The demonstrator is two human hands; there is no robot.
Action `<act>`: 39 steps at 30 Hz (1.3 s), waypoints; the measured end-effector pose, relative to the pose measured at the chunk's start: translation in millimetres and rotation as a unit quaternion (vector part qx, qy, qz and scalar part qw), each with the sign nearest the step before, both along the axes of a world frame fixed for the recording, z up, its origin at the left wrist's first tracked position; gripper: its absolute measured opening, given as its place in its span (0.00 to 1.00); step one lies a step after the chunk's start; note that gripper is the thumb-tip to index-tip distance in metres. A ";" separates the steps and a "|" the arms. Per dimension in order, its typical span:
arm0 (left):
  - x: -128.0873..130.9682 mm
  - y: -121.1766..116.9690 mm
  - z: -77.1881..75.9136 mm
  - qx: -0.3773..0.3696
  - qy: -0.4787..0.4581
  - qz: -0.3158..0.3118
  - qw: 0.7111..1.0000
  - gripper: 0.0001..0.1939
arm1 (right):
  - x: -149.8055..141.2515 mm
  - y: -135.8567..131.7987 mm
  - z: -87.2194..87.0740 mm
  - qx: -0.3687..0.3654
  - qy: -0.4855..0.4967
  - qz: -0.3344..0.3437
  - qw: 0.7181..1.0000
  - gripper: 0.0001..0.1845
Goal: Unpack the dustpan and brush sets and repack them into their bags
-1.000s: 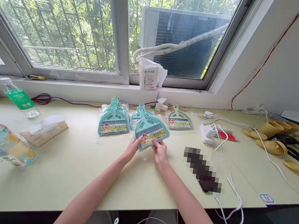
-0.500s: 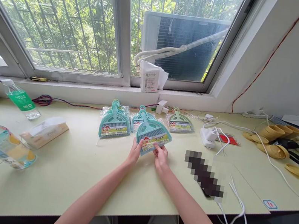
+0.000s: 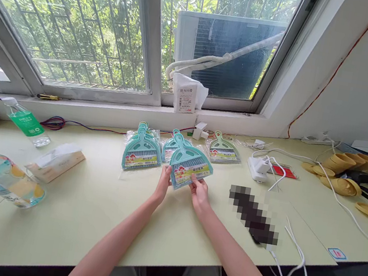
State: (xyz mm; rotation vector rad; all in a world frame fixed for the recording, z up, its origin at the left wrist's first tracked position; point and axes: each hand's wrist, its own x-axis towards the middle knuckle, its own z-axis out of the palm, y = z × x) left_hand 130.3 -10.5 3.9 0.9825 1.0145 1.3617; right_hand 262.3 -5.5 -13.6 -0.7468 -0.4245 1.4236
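Note:
I hold a packaged teal mini dustpan and brush set (image 3: 190, 165) by its lower edge, just above the pale yellow table (image 3: 88, 206). My left hand (image 3: 163, 183) pinches its bottom left corner. My right hand (image 3: 199, 192) grips its bottom right corner. Behind it lie more such packs: a stack (image 3: 142, 150) to the left, one (image 3: 170, 144) partly hidden behind the held pack, and a greener one (image 3: 223, 150) to the right.
A lying drink bottle (image 3: 1, 175), a tissue box (image 3: 54, 162) and a green-labelled bottle (image 3: 26, 123) are at left. A blurred dark object (image 3: 253, 214), white chargers with cables (image 3: 259, 167) and yellow cups (image 3: 339, 171) are at right. A white bag (image 3: 186, 93) stands on the window sill.
The held pack and both hands have stayed nearly in place, shifting only slightly right; the view has moved a little.

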 end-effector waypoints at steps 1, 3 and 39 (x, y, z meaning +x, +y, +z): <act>-3.0 0.9 1.4 0.000 0.008 0.000 1.000 0.28 | 0.7 -0.2 1.0 -0.001 -0.004 0.004 1.000 0.17; -6.4 2.5 2.3 0.003 0.011 -0.003 1.000 0.27 | 1.0 -0.8 2.3 -0.002 -0.011 0.009 1.000 0.18; 1.7 -6.0 2.8 -0.012 0.050 -0.074 0.996 0.29 | 2.4 4.5 4.6 -0.010 -0.050 -0.019 0.998 0.15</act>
